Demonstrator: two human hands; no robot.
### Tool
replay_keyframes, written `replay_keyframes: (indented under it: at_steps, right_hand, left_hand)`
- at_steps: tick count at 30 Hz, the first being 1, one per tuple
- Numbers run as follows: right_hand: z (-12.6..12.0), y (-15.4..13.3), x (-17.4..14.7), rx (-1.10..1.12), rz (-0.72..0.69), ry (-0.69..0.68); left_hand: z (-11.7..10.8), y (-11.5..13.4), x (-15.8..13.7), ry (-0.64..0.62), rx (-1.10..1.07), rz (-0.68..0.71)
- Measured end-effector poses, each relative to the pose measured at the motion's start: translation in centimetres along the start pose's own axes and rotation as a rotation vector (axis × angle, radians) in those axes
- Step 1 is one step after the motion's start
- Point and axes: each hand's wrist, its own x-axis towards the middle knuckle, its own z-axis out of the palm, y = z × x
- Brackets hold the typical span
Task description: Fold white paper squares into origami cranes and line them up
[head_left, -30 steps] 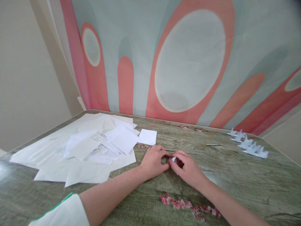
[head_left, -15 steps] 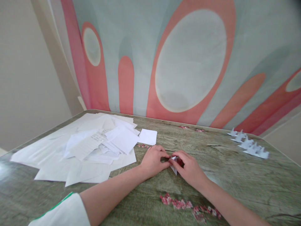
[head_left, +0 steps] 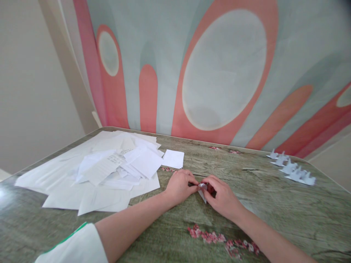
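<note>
A small folded piece of white paper [head_left: 203, 195] is pinched between my two hands, low over the middle of the table. My left hand [head_left: 181, 187] grips its upper left part with thumb and fingers. From the other side, my right hand [head_left: 221, 193] holds the same piece, thumb in front and fingers curled behind. One pointed end of the paper sticks out downward below the fingertips. The fingers hide much of its upper part, so the folds there are hard to make out.
Loose white sheets [head_left: 63, 182] lie heaped on the left of the table, some with writing. Beside them is a small stack of square paper [head_left: 173, 159]. Several folded paper cranes [head_left: 289, 167] stand at the far right. A patterned wall [head_left: 164, 73] rises behind the wood-look table [head_left: 274, 204].
The fingers have shifted slightly on the folded paper, and a bit more of its upper edge shows. The whole view has moved a little; all else stays in place.
</note>
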Motion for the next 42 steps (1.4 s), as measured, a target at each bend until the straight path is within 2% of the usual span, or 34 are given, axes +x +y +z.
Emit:
replay_keyframes:
  at_steps: [10,16,33,42]
  right_hand:
    - [0.09,-0.05,-0.02,-0.013,0.007,0.009]
    - [0.64,-0.33,-0.30,-0.049,-0.047,0.072]
    - [0.45,-0.36,-0.62,-0.485,-0.221,0.036]
    - [0.27,-0.12,-0.87,-0.599,-0.358,0.071]
  left_hand:
    - [0.11,0.18,0.11,0.011,-0.014,-0.029]
    - [0.34,0.11,0.00,0.039,0.032,-0.006]
    - [0.21,0.59,-0.46,0.050,0.168,0.049]
    - [0.00,0.77,-0.64,0.040,0.236,0.119]
